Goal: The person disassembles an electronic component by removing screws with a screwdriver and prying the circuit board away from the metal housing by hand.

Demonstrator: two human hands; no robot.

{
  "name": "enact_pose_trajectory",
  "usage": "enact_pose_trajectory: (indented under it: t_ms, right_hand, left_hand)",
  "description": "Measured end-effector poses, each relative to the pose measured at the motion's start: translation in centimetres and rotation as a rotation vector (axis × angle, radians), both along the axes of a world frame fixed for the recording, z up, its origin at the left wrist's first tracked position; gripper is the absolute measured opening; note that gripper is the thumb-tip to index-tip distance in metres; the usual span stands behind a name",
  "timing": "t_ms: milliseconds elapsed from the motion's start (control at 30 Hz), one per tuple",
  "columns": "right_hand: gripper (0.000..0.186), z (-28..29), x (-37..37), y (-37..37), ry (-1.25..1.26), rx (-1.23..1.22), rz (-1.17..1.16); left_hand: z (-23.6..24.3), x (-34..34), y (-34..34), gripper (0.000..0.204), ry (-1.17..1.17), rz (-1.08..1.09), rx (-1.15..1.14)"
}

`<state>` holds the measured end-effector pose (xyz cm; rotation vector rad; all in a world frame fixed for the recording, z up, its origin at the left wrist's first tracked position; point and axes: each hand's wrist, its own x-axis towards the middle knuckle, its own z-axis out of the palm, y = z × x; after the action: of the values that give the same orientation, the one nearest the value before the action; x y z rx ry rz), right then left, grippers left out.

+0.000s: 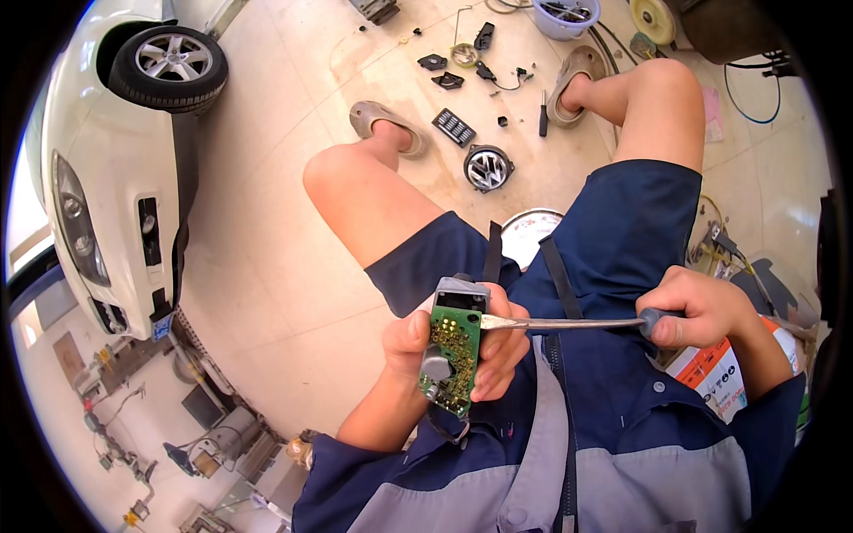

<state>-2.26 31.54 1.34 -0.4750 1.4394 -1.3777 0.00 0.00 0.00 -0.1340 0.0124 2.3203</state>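
A white car (98, 169) sits off to the left with its black front tyre on a silver alloy wheel (171, 60) and one dark headlight (75, 222) showing, all on a pale beige workshop floor (267, 266). Scattered ahead on that floor are a round chrome-and-black car emblem (488, 168), a small black ribbed grille piece (454, 127), a black-handled screwdriver (543, 114) and a few loose black plastic bits (447, 80). There's a white plastic bowl (567, 18) up top, and an orange-and-white cardboard box (720, 373) on the right.

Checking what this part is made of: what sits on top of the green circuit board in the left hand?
On the green circuit board: gold solder points and a round grey component. The left hand covers its back; a screwdriver tip touches its edge.
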Motion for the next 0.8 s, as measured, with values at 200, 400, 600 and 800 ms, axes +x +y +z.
enact_pose_trajectory:
  t_ms: [200, 400, 600, 800]
  right_hand:
    - [0.042, 2.7, -0.8, 0.4, 0.473, 0.323, -0.108]
    - [0.045, 4.3, -2.8, 0.5, 0.678, 0.378, 0.006]
    - [0.037, 0.7, -0.9, -0.6, 0.434, 0.163, -0.102]
    - [0.032, -1.8, 0.4, -1.3, 0.498, 0.117, -0.186]
  left_hand:
    - [1.3, -1.5, -0.9, 0.063, 0.125, 0.069, -0.62]
    - [1.9, -1.6, -0.3, 0.063, 0.145, -0.058, -0.643]
    - [1.7, -1.1, 0.7, 0.069, -0.044, 0.028, -0.334]
    - [0.9, -1.0, 0.5, 0.07, -0.042, 0.016, -0.353]
